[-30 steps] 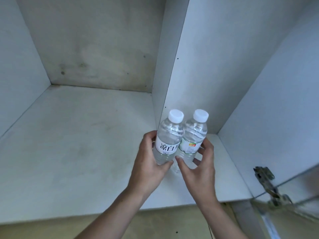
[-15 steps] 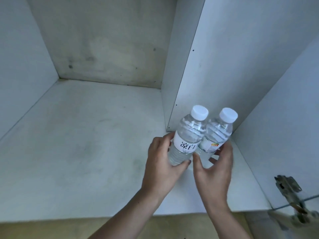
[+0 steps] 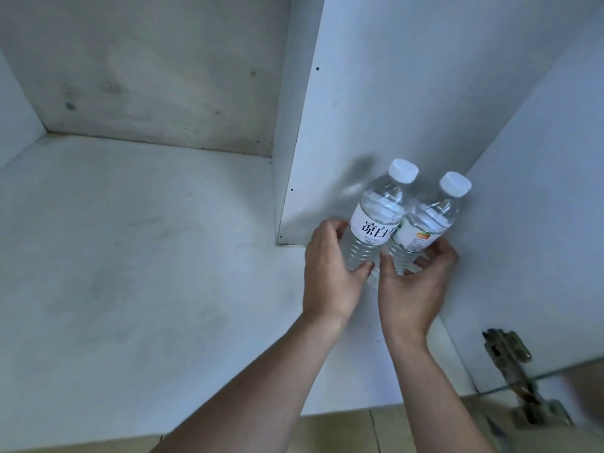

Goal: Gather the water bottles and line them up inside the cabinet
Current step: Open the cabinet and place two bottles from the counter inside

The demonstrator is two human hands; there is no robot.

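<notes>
1. White and scuffed, the cabinet shelf [image 3: 130,273] is filling the left and centre of the view, with a stained grey back wall [image 3: 157,70] rising behind it.
2. A white divider panel [image 3: 287,142] is standing upright on the shelf right of centre, and its near edge is ending just beside the bottles.
3. The left hand [image 3: 330,276] is gripping the left water bottle [image 3: 369,223] low on its ribbed body; the fingers [image 3: 330,228] are curling round the far side while the thumb is pressing on the near side.
4. This bottle, clear with a white cap and a white label printed in dark characters, is tilting to the right and touching the second bottle along its side.
5. The right water bottle [image 3: 425,223], also clear and white-capped, with a green and orange label, is leaning the same way close to the cabinet's right wall [image 3: 539,191].
6. The right hand [image 3: 415,289] is holding this bottle near its base, thumb in front and fingers wrapping round the right side.
7. Whether the bottle bases are resting on the shelf cannot be told, since the hands are covering them.
8. A metal hinge [image 3: 506,354] is showing at the lower right.
</notes>
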